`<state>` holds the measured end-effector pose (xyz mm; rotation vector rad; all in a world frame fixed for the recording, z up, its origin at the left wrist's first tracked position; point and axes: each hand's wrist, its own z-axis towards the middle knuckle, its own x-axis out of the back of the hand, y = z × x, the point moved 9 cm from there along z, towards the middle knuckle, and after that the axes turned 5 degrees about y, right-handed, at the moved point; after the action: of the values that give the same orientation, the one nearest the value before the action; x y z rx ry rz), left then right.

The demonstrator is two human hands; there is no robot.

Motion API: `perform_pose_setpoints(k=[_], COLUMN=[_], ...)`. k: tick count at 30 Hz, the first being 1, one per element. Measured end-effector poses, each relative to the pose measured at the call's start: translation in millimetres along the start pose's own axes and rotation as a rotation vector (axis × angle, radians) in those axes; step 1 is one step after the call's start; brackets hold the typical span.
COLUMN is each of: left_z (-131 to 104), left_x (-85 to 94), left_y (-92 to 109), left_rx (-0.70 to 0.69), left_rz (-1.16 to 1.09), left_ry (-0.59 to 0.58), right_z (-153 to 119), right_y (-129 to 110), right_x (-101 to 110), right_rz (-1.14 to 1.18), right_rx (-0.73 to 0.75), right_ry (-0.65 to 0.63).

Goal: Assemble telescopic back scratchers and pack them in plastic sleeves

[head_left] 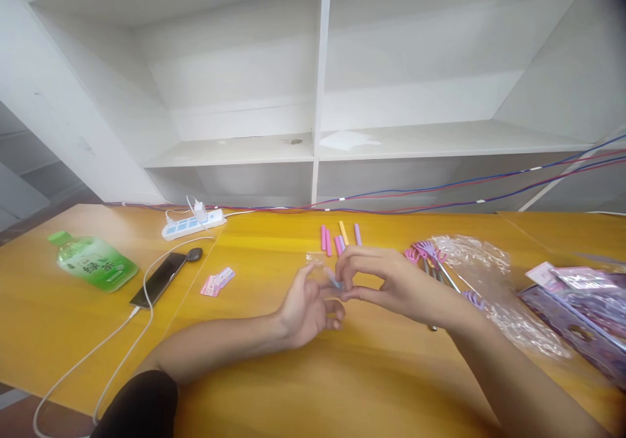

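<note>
The right hand (374,276) is pinching a small bluish piece (334,277) between thumb and fingers; motion is blurring the piece, so its shape is unclear. The left hand (309,304) is cupping half open beside it, palm showing; whether it is gripping the piece too, I cannot tell. At 12 o'clock from the hands, pink, purple and yellow sticks (328,242) are lying, the nearest partly hiding behind the right hand. Between 2 and 3, claw-ended rods (443,265) are resting, the right forearm covering some. At 3, clear plastic (489,275) is spreading, then a box (562,321) of packets is running out of view. At 9, small cards (216,282), a phone (160,280) and a green bottle (95,260) are lying.
</note>
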<state>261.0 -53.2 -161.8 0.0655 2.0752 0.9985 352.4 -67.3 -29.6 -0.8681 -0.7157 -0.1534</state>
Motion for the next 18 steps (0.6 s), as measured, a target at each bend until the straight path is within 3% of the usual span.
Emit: perform_pose_setpoints(k=[2,5,18], left_z=[9,18,-1], left_x=[8.8,18.4,5.7], left_y=[-6,-3,69], left_rx=[0.038,-0.02,-0.386], left_rz=[-0.036,-0.051,0.104], left_ry=[0.047,0.093,0.053], right_z=[0,0,0], right_y=[0,1,18], right_x=[-4,-11,-4], right_rz=[0.028,0.065,0.031], right_rx=[-0.007,-0.042,-0.202], right_ry=[-0.022,-0.053,0.086])
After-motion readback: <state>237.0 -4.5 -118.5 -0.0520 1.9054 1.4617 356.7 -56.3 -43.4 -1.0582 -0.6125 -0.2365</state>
